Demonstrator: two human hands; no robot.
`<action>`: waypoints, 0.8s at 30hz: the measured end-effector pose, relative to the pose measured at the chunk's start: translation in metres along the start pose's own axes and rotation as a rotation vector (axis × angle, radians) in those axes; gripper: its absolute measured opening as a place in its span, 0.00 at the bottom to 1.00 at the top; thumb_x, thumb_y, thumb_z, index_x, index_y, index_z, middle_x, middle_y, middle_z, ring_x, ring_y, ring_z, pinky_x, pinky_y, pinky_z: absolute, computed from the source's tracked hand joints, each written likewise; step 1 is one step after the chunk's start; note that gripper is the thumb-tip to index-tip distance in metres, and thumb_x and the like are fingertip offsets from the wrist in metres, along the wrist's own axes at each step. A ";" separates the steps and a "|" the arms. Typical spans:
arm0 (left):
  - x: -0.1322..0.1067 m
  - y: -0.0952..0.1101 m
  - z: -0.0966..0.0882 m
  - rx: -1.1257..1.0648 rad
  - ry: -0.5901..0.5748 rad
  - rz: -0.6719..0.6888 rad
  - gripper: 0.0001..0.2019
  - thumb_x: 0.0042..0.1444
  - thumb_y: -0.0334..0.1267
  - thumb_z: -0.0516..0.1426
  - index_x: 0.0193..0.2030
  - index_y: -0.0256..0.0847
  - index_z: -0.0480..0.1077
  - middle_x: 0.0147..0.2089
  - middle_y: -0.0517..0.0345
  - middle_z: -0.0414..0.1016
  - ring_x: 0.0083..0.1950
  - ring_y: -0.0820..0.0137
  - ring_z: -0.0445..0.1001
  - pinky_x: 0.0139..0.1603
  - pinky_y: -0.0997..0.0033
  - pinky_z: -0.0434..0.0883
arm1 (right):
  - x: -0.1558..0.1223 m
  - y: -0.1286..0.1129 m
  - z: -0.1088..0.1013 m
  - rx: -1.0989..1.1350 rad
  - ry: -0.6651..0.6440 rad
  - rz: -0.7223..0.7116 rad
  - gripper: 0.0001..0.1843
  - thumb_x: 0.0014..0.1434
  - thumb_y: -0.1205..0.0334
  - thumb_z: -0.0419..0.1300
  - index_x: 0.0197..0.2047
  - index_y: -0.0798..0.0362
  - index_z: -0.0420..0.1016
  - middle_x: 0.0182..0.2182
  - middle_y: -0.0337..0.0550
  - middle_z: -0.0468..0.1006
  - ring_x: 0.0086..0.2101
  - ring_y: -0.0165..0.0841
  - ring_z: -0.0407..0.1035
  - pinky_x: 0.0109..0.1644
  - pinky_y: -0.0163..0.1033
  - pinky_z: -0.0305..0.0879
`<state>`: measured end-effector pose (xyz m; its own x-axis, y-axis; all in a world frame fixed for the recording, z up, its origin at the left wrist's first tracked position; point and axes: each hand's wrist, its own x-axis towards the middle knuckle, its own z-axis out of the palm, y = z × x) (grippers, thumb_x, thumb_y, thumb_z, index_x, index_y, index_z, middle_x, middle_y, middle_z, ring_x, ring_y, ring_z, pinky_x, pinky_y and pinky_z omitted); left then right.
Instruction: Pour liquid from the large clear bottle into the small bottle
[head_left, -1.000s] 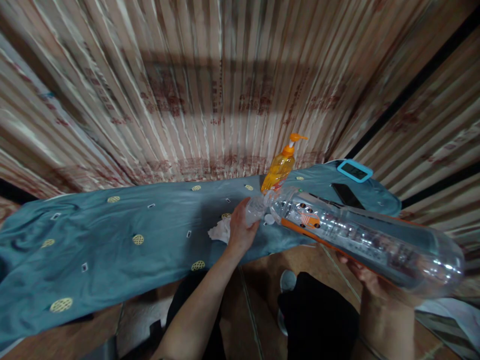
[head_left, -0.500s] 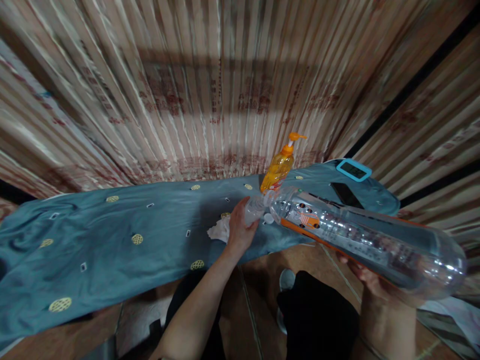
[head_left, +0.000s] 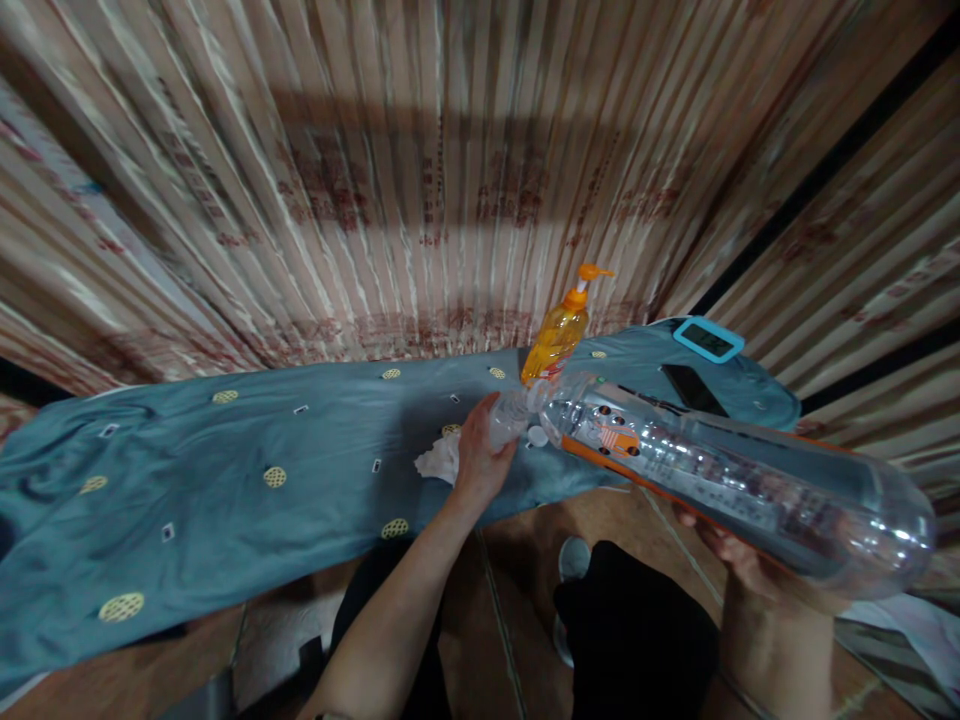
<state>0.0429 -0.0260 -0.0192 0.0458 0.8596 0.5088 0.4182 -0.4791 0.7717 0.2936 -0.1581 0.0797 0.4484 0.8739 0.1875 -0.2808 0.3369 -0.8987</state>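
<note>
My right hand [head_left: 742, 560] grips a large clear plastic bottle [head_left: 720, 480] with an orange-edged label, tilted nearly level with its neck to the left. My left hand [head_left: 482, 450] is closed around a small clear bottle [head_left: 507, 418], whose mouth meets the neck of the large one; whether they touch I cannot tell. Just below the necks lies a small white cap [head_left: 538, 436]. A crumpled white tissue [head_left: 439, 460] rests beside my left hand. Behind the necks stands an orange pump bottle [head_left: 556, 340] with yellow liquid.
A blue-green patterned cloth [head_left: 225, 480] covers the long narrow board. On its right end are a blue-framed digital clock [head_left: 708, 340] and a dark phone [head_left: 691, 390]. A striped curtain [head_left: 375, 180] hangs close behind. My legs and the tiled floor [head_left: 517, 600] are below.
</note>
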 end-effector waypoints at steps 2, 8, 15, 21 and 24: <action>0.000 -0.001 0.001 -0.004 0.006 0.004 0.32 0.51 0.29 0.62 0.63 0.44 0.61 0.61 0.48 0.74 0.62 0.56 0.74 0.64 0.51 0.71 | 0.000 0.000 0.000 -0.012 -0.004 -0.007 0.37 0.29 0.36 0.74 0.45 0.38 0.78 0.27 0.41 0.77 0.16 0.43 0.69 0.08 0.41 0.58; -0.001 -0.003 0.002 -0.019 0.007 0.004 0.33 0.49 0.29 0.62 0.63 0.44 0.61 0.61 0.48 0.74 0.62 0.56 0.74 0.63 0.51 0.72 | -0.001 -0.001 0.004 -0.003 0.008 -0.026 0.28 0.31 0.35 0.74 0.33 0.40 0.77 0.21 0.35 0.71 0.15 0.39 0.67 0.12 0.43 0.64; 0.000 -0.002 0.001 -0.012 0.014 0.023 0.31 0.50 0.30 0.62 0.62 0.44 0.61 0.61 0.47 0.75 0.61 0.56 0.75 0.63 0.51 0.72 | 0.000 0.005 -0.005 -0.022 -0.011 0.013 0.30 0.29 0.31 0.72 0.27 0.46 0.75 0.18 0.38 0.69 0.13 0.37 0.64 0.12 0.41 0.63; 0.001 -0.001 0.000 -0.006 0.002 0.006 0.31 0.51 0.30 0.63 0.62 0.43 0.61 0.61 0.47 0.74 0.62 0.56 0.74 0.64 0.51 0.71 | 0.002 0.006 -0.009 -0.034 0.007 0.032 0.31 0.27 0.31 0.72 0.28 0.44 0.76 0.19 0.40 0.72 0.15 0.42 0.68 0.09 0.41 0.59; 0.001 -0.001 0.000 -0.003 -0.003 -0.003 0.31 0.51 0.31 0.63 0.63 0.44 0.61 0.62 0.48 0.74 0.62 0.56 0.74 0.64 0.51 0.71 | 0.002 0.003 -0.005 -0.030 0.020 0.052 0.36 0.25 0.33 0.73 0.37 0.44 0.78 0.25 0.43 0.76 0.16 0.43 0.69 0.07 0.40 0.56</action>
<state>0.0423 -0.0250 -0.0192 0.0473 0.8614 0.5057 0.4154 -0.4774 0.7743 0.2976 -0.1568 0.0755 0.4506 0.8828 0.1328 -0.2789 0.2805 -0.9184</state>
